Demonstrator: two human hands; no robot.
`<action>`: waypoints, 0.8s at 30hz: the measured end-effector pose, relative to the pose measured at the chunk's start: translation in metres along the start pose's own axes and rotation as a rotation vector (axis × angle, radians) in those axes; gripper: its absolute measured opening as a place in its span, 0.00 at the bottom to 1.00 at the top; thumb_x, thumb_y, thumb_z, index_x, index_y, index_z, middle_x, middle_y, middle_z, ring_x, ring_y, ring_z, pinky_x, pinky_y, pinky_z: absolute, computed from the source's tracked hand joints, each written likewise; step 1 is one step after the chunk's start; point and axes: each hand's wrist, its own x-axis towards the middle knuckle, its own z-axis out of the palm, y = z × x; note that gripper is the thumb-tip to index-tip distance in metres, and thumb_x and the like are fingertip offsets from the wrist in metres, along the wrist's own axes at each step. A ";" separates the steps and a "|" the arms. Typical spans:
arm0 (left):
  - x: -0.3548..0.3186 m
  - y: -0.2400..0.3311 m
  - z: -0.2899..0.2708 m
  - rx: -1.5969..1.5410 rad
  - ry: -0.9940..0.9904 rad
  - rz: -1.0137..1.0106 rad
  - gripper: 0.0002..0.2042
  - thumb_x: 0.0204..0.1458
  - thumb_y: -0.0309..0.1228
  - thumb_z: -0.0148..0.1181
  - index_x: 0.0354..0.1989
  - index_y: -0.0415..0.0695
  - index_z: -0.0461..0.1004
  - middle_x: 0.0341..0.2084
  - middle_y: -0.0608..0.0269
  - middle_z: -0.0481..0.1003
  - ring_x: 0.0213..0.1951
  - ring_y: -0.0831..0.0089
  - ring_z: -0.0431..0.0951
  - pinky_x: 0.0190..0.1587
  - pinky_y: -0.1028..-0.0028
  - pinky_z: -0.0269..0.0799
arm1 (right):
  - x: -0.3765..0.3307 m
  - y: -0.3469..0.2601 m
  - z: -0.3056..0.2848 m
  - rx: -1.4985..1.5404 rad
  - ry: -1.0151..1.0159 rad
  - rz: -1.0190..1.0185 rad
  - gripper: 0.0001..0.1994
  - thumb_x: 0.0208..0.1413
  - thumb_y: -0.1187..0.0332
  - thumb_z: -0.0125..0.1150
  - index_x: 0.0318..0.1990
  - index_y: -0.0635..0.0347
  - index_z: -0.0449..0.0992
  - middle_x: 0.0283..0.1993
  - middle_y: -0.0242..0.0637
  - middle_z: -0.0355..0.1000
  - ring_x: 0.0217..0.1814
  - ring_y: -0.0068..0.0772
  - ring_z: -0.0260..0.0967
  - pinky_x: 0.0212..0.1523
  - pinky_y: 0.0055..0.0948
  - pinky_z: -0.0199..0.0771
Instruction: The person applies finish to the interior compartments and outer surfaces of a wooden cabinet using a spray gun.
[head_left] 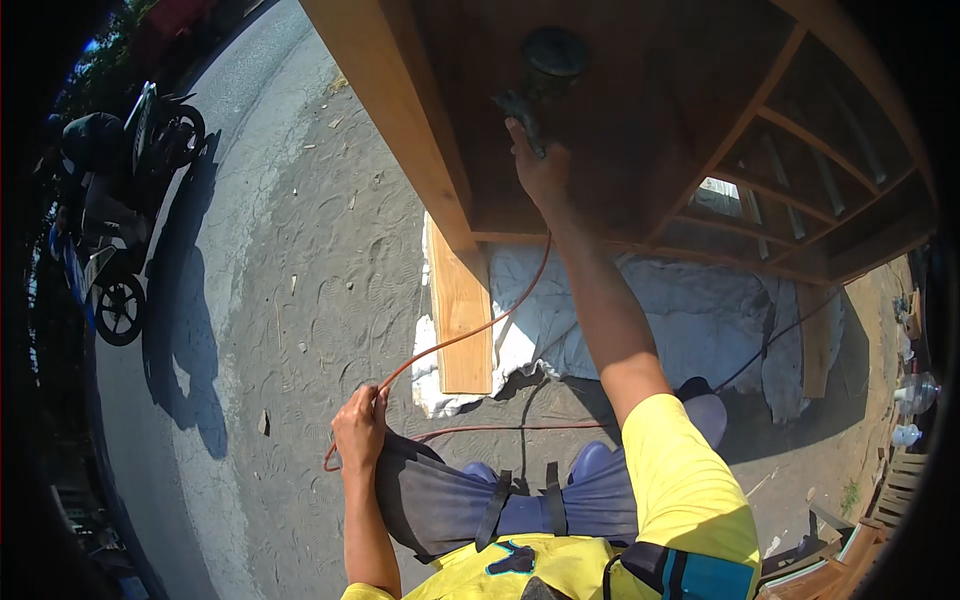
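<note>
My right hand (538, 165) is raised and grips the handle of a dark spray gun (545, 70) held inside a large wooden cabinet frame (400, 110). An orange air hose (470, 330) runs down from the gun to my left hand (360, 425), which is closed around the hose beside my left knee. The hose loops on past that hand across the sandy ground. The gun's cup points into the shaded interior of the cabinet, where thin shelf slats (790, 150) show at the right.
The cabinet stands on wooden blocks (462, 310) over a white sheet (700, 320) spread on sandy ground. A parked motorbike (130, 200) stands on the paved road at far left. Plastic bottles (915, 400) and wooden scraps (830, 570) lie at right.
</note>
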 end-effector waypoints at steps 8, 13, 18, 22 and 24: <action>-0.004 0.002 -0.009 0.043 -0.023 -0.050 0.09 0.63 0.36 0.65 0.37 0.43 0.77 0.30 0.55 0.82 0.30 0.51 0.83 0.32 0.58 0.75 | 0.012 0.024 0.034 -0.057 -0.078 -0.018 0.35 0.58 0.35 0.67 0.25 0.68 0.81 0.24 0.55 0.78 0.36 0.61 0.82 0.36 0.49 0.77; 0.002 0.009 -0.007 0.041 0.002 -0.026 0.09 0.63 0.36 0.65 0.37 0.43 0.77 0.29 0.55 0.82 0.29 0.51 0.83 0.31 0.59 0.75 | 0.025 0.041 0.031 -0.161 -0.076 -0.090 0.33 0.60 0.35 0.64 0.28 0.63 0.84 0.25 0.54 0.78 0.33 0.62 0.81 0.31 0.51 0.78; 0.001 0.007 -0.007 0.066 0.001 -0.025 0.09 0.63 0.36 0.66 0.37 0.43 0.78 0.29 0.54 0.82 0.30 0.52 0.83 0.31 0.59 0.75 | 0.033 0.009 0.025 -0.087 -0.036 -0.109 0.32 0.62 0.36 0.63 0.29 0.62 0.84 0.26 0.53 0.78 0.35 0.62 0.80 0.32 0.50 0.77; 0.002 0.008 -0.005 0.025 0.011 -0.023 0.09 0.63 0.36 0.66 0.38 0.43 0.78 0.29 0.54 0.82 0.30 0.52 0.83 0.31 0.59 0.75 | 0.050 -0.018 0.020 0.062 0.081 -0.264 0.29 0.62 0.38 0.64 0.33 0.61 0.84 0.28 0.54 0.79 0.38 0.62 0.80 0.35 0.49 0.78; 0.004 0.010 -0.005 0.019 0.020 -0.013 0.09 0.63 0.36 0.65 0.38 0.43 0.78 0.30 0.55 0.82 0.30 0.52 0.83 0.31 0.59 0.76 | 0.055 -0.017 0.022 0.059 0.055 -0.253 0.28 0.62 0.39 0.65 0.36 0.60 0.85 0.29 0.54 0.80 0.39 0.62 0.80 0.36 0.49 0.79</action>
